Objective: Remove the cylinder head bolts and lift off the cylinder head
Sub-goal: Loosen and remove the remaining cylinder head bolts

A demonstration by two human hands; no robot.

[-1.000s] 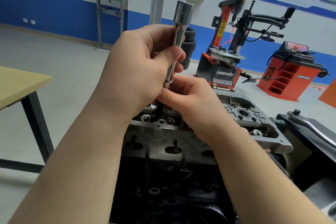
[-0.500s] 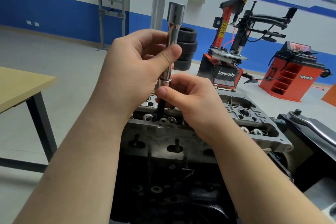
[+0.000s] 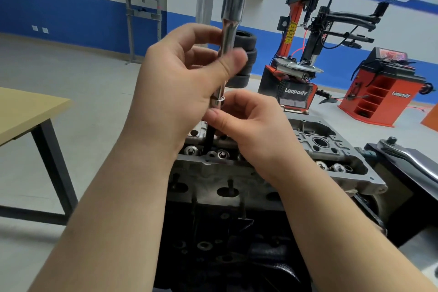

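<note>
A grey aluminium cylinder head (image 3: pixel 237 173) sits on a dark engine block (image 3: pixel 225 244) in front of me. Above it my left hand (image 3: pixel 180 92) grips a long chrome socket extension (image 3: pixel 228 38), held upright with its wide end on top. A black bolt shank (image 3: pixel 209 138) hangs from the extension's lower end down towards the head. My right hand (image 3: pixel 256 130) pinches the bolt just under the extension's collar. The bolt's lower tip is hidden among the valve springs.
A chrome ratchet handle (image 3: pixel 412 159) lies on a black stand at the right. A wooden table (image 3: pixel 26 111) stands at the left. Behind are a red tyre changer (image 3: pixel 298 73), a red wheel balancer (image 3: pixel 379 92) and stacked tyres (image 3: pixel 246 59).
The extension with the bolt has risen a little and tilted slightly; both hands have kept their hold and moved up with it.
</note>
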